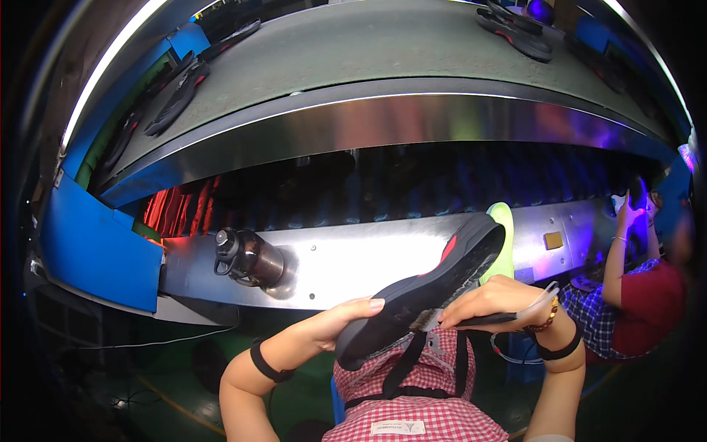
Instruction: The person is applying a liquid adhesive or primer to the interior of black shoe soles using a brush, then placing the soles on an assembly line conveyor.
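So the black shoe (pixel 428 289) is at about 4:30, tilted over the person's lap, one end pointing down toward 6 and the other up toward 3. Left hand (pixel 342 321) at 6 o'clock has its thumb pressed on the shoe's near end; the other fingers are mostly tucked out of sight, so can't tell exactly how they sit. Right hand (pixel 499 300) at 4 pinches a brush (pixel 423 321) between thumb and fingers, bristles right at the shoe's lower edge. Looks like an edge-brushing step, partway in or just starting, hard to say. Next move probably calls for a steady left grip and a light, even stroke along that edge. Some neon-green piece (pixel 504 239) peeks out behind the shoe.

Containers: just one obvious one, a dark bottle (pixel 259 262) between 8 and 9 on the metal ledge (pixel 353 261), lid on. Too dark to tell what's inside. More shoes sit on the belt (pixel 353 48), around 10 and 1.
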### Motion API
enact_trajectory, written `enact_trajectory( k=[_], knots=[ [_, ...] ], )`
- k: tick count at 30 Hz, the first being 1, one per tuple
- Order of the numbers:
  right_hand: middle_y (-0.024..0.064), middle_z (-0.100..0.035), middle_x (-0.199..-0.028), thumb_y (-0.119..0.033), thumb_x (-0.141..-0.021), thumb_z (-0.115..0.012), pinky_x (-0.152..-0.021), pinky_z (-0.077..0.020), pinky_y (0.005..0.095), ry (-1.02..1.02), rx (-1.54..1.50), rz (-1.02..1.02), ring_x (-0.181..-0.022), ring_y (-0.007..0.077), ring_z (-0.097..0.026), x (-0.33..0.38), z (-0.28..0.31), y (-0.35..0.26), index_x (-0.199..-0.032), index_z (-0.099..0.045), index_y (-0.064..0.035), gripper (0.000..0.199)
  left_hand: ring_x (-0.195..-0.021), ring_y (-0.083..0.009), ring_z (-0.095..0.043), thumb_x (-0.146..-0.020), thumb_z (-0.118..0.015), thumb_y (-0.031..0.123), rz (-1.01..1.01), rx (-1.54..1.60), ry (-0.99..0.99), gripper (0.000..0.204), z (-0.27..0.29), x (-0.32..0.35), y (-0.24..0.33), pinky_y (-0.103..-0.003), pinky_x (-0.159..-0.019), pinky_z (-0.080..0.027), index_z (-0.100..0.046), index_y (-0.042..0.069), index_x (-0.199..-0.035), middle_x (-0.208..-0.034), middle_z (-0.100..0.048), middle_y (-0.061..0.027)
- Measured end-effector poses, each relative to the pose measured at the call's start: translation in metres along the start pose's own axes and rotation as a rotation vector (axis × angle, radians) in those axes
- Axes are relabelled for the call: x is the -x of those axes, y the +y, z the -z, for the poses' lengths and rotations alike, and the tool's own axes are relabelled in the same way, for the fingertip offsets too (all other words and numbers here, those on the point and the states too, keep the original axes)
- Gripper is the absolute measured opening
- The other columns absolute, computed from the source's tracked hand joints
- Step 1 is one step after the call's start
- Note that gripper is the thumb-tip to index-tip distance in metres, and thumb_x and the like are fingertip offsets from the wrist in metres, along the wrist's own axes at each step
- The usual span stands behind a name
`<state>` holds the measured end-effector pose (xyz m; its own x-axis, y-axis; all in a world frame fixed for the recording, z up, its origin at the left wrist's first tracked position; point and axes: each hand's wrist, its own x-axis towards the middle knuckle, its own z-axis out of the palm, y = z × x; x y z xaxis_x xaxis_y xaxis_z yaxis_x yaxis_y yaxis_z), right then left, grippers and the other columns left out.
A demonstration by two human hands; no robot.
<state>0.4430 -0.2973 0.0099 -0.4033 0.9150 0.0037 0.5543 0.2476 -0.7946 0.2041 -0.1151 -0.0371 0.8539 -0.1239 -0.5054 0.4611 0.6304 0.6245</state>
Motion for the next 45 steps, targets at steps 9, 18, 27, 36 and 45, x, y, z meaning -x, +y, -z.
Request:
enact_trajectory(
  k=[9, 18, 27, 36, 45],
  knots=[
    [0.0085, -0.067, -0.109, -0.008, -0.081, -0.062, -0.079, -0.0530, 0.0356, 0.040, 0.025, -0.041, -0.097, 0.0277, -0.065, 0.006, 0.009, -0.002, -0.108, -0.066, -0.0097, 0.027, -0.104, -0.0212, -0.060, -0.091, -0.054, 0.040, -0.023, -0.026, 0.026, 0.065, 0.002, 0.008, -0.002, -0.031, -0.090, -0.050, -0.037, -0.003, -0.138, -0.124, -0.055, -0.0185],
    [0.0088, -0.068, -0.109, -0.008, -0.084, -0.063, -0.082, -0.0536, 0.0342, 0.100, 0.060, -0.066, -0.098, 0.0264, -0.066, 0.020, 0.018, -0.001, -0.103, -0.067, -0.0084, 0.020, -0.115, -0.0201, -0.052, -0.088, -0.057, 0.041, 0.032, -0.041, 0.014, 0.074, 0.006, 0.021, 0.002, -0.030, -0.095, -0.044, -0.031, -0.003, -0.142, -0.132, -0.048, -0.0185],
    [0.0120, -0.068, -0.106, -0.003, -0.080, -0.068, -0.082, -0.0542, 0.0337, 0.147, 0.011, -0.046, -0.098, 0.0272, -0.066, 0.035, 0.028, 0.001, -0.105, -0.068, -0.0064, 0.025, -0.119, -0.0197, -0.048, -0.087, -0.058, 0.035, -0.035, -0.105, 0.014, 0.073, 0.005, 0.032, 0.005, -0.031, -0.100, -0.038, -0.030, -0.004, -0.142, -0.136, -0.045, -0.0178],
    [0.0118, -0.068, -0.106, -0.004, -0.079, -0.069, -0.085, -0.0532, 0.0338, 0.209, -0.025, -0.093, -0.098, 0.0266, -0.066, 0.048, 0.031, 0.018, -0.103, -0.067, -0.0052, 0.024, -0.120, -0.0193, -0.046, -0.087, -0.058, 0.032, -0.047, -0.121, 0.028, 0.072, 0.006, 0.039, 0.009, -0.030, -0.102, -0.035, -0.030, -0.005, -0.142, -0.136, -0.046, -0.0162],
    [0.0163, -0.068, -0.107, -0.005, -0.082, -0.068, -0.090, -0.0501, 0.0302, 0.435, -0.421, -0.121, -0.100, 0.0215, -0.065, 0.041, 0.006, 0.015, -0.112, -0.064, 0.0044, 0.032, -0.113, -0.0243, -0.056, -0.089, -0.055, 0.032, -0.164, 0.135, 0.118, 0.062, 0.022, 0.004, -0.011, -0.034, -0.096, -0.046, -0.039, -0.005, -0.136, -0.130, -0.052, -0.0193]
  ],
)
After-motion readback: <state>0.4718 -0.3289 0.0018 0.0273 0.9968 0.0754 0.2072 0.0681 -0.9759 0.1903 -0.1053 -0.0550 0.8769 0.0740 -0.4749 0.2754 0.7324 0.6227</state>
